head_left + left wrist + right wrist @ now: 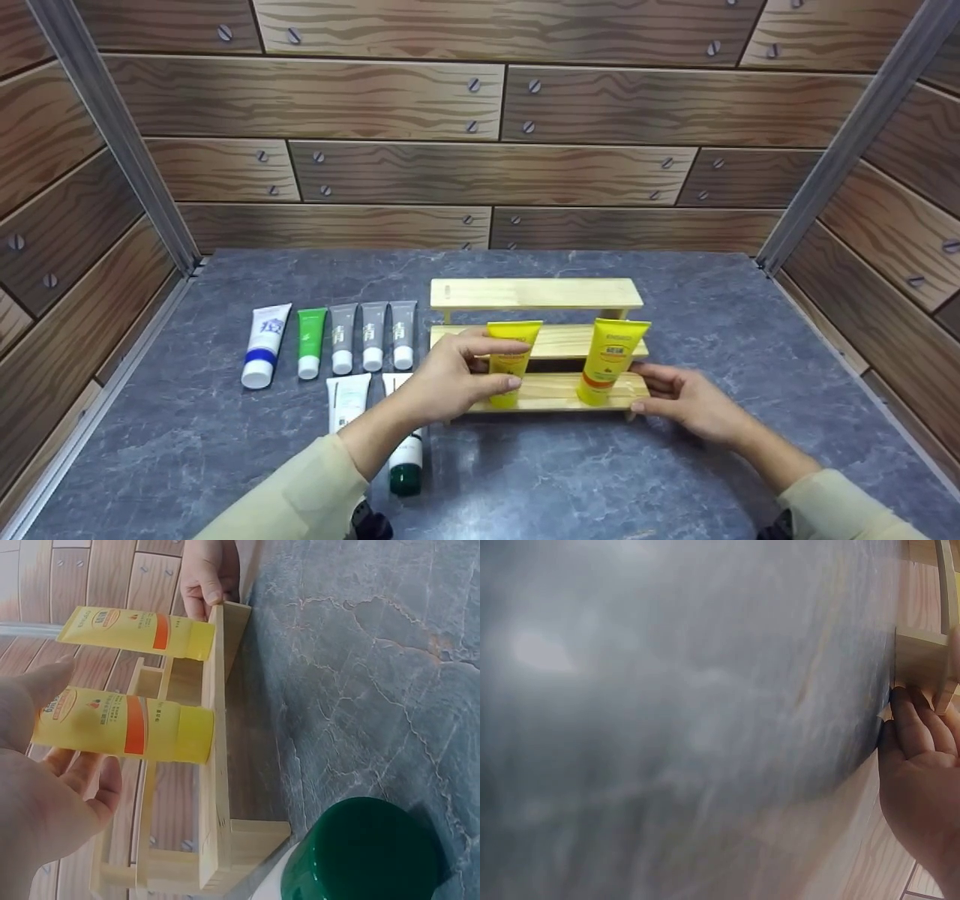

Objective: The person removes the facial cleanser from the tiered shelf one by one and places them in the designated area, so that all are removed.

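Note:
A three-tier wooden rack [536,292] stands on the table. Two yellow squeeze tubes are upright on its lowest step, caps down. My left hand [450,379] holds the left yellow tube [112,724], thumb on one side and fingers on the other; its cap meets the step. Apart from it, to the right, stands the other yellow tube [613,361], leaning slightly. My right hand [694,401] grips the right end of the lowest step, with the thumb at its front edge. In the right wrist view, fingers [915,727] lie against the rack's end piece [922,652].
Left of the rack lie a white tube with a blue band [264,349], a green tube [310,341] and three grey tubes [373,337]. Nearer, a white tube [347,401] and a green-capped white tube [406,457] are partly hidden by my left arm. Wood-patterned walls enclose the table.

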### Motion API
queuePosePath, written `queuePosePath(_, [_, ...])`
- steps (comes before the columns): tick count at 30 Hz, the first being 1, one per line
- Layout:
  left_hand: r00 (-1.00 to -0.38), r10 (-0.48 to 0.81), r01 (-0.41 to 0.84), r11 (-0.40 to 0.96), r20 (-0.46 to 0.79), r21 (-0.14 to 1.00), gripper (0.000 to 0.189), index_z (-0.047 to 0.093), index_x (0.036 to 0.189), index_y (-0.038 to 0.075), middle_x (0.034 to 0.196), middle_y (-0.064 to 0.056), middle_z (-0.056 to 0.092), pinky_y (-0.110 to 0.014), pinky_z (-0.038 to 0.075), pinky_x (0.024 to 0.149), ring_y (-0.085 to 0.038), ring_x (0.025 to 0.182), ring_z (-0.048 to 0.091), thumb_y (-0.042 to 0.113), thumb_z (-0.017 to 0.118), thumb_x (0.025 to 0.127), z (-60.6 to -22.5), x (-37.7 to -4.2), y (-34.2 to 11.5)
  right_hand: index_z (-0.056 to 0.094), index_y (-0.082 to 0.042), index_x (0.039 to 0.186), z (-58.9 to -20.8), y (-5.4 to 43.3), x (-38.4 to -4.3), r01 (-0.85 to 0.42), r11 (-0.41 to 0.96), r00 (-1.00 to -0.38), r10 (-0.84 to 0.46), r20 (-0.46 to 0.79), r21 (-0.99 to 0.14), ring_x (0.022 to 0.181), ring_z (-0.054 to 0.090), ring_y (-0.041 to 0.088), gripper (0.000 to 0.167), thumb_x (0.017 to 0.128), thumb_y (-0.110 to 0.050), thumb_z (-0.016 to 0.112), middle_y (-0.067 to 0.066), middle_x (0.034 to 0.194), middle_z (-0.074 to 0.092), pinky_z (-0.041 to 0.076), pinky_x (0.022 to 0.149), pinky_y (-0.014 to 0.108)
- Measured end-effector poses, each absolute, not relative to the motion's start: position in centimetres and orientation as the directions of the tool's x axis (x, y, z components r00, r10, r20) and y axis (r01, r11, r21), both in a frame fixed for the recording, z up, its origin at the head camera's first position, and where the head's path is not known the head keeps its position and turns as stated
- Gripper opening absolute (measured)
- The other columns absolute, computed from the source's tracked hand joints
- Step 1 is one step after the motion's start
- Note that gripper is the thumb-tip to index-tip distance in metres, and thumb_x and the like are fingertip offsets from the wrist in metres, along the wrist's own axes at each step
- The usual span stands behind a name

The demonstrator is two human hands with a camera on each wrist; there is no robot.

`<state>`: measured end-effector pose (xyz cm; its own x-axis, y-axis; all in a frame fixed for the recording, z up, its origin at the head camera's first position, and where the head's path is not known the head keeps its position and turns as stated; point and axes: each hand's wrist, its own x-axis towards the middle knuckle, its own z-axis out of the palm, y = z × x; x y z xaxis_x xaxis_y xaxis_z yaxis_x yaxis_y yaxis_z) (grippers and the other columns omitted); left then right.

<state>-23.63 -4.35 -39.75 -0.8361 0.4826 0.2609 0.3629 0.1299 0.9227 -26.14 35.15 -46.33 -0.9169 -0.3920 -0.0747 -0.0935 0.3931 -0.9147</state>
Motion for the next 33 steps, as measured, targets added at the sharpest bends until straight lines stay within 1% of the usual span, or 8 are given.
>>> queuePosePath(9, [-0.854, 0.465, 0.318, 0.110, 0.234, 0.942, 0.037, 0.079, 0.127, 0.010, 0.119, -0.006, 0.069, -0.026, 0.061, 0.075, -0.015, 0.084, 0.067, -0.002, 0.080, 0.092, -39.91, -23.74, -4.05, 0.038, 0.019, 0.152, -46.35, 35.19, -26.12, -0.096, 0.401, -0.918, -0.390, -0.076, -0.911, 0.142, 0.049, 0.046, 0.077, 0.097, -0.013, 0.079, 0.035, 0.155, 0.044, 0.050, 0.105, 0.026])
queuePosePath(13, [-0.862, 0.455, 0.287, 0.078, 0.222, 0.955, 0.036, 0.079, 0.125, 0.007, 0.121, -0.008, 0.069, -0.034, 0.064, 0.079, -0.020, 0.088, 0.072, -0.007, 0.077, 0.092, -40.06, -23.85, -3.87, 0.038, 0.019, 0.152, -46.37, 35.21, -26.11, -0.101, 0.409, -0.918, -0.389, -0.073, -0.907, 0.141, 0.049, 0.047, 0.076, 0.097, -0.014, 0.079, 0.035, 0.155, 0.044, 0.050, 0.105, 0.026])
queuePosePath(16, [-0.867, 0.446, 0.283, 0.068, 0.224, 0.957, 0.036, 0.080, 0.123, 0.007, 0.123, -0.009, 0.069, -0.040, 0.064, 0.082, -0.024, 0.091, 0.074, -0.010, 0.074, 0.093, -40.07, -23.89, -3.76, 0.039, 0.018, 0.152, -46.41, 35.19, -26.10, -0.101, 0.414, -0.921, -0.384, -0.073, -0.905, 0.141, 0.050, 0.046, 0.076, 0.096, -0.014, 0.079, 0.035, 0.154, 0.045, 0.049, 0.105, 0.026])
queuePosePath(19, [-0.873, 0.427, 0.300, 0.086, 0.237, 0.950, 0.037, 0.081, 0.121, 0.009, 0.121, -0.008, 0.071, -0.041, 0.064, 0.082, -0.023, 0.091, 0.073, -0.013, 0.071, 0.093, -40.07, -23.91, -3.67, 0.039, 0.018, 0.152, -46.42, 35.14, -26.05, -0.101, 0.427, -0.923, -0.377, -0.076, -0.899, 0.140, 0.052, 0.043, 0.077, 0.096, -0.016, 0.080, 0.034, 0.154, 0.046, 0.050, 0.104, 0.024])
queuePosePath(24, [-0.872, 0.397, 0.349, 0.096, 0.285, 0.932, 0.036, 0.081, 0.119, 0.006, 0.121, -0.012, 0.074, -0.035, 0.063, 0.081, -0.021, 0.094, 0.072, -0.015, 0.070, 0.092, -40.09, -23.97, -3.58, 0.040, 0.018, 0.152, -46.44, 35.11, -26.03, -0.103, 0.413, -0.917, -0.393, -0.075, -0.905, 0.136, 0.058, 0.031, 0.075, 0.097, -0.015, 0.079, 0.035, 0.154, 0.046, 0.052, 0.102, 0.023])
queuePosePath(27, [-0.877, 0.384, 0.340, 0.073, 0.288, 0.938, 0.038, 0.077, 0.127, 0.005, 0.127, -0.014, 0.072, -0.032, 0.062, 0.085, -0.021, 0.099, 0.071, -0.011, 0.071, 0.094, -40.17, -23.86, -3.63, 0.039, 0.019, 0.152, -46.45, 35.16, -26.09, -0.106, 0.408, -0.913, -0.400, -0.073, -0.907, 0.136, 0.057, 0.031, 0.075, 0.098, -0.014, 0.079, 0.035, 0.154, 0.046, 0.052, 0.102, 0.024])
queuePosePath(31, [-0.888, 0.385, 0.297, 0.059, 0.252, 0.953, 0.046, 0.069, 0.141, 0.009, 0.131, -0.015, 0.071, -0.032, 0.059, 0.087, -0.019, 0.099, 0.069, -0.004, 0.072, 0.097, -40.13, -23.44, -3.87, 0.040, 0.018, 0.152, -46.45, 35.27, -26.19, -0.102, 0.420, -0.918, -0.389, -0.077, -0.902, 0.139, 0.053, 0.041, 0.076, 0.096, -0.016, 0.080, 0.035, 0.154, 0.046, 0.051, 0.103, 0.025])
queuePosePath(33, [-0.892, 0.386, 0.282, 0.066, 0.236, 0.957, 0.048, 0.068, 0.144, 0.012, 0.130, -0.014, 0.072, -0.033, 0.059, 0.085, -0.019, 0.097, 0.068, -0.002, 0.073, 0.098, -39.93, -23.19, -4.06, 0.040, 0.018, 0.152, -46.45, 35.30, -26.23, -0.096, 0.422, -0.920, -0.383, -0.081, -0.901, 0.140, 0.051, 0.045, 0.078, 0.096, -0.017, 0.081, 0.035, 0.154, 0.046, 0.051, 0.104, 0.027])
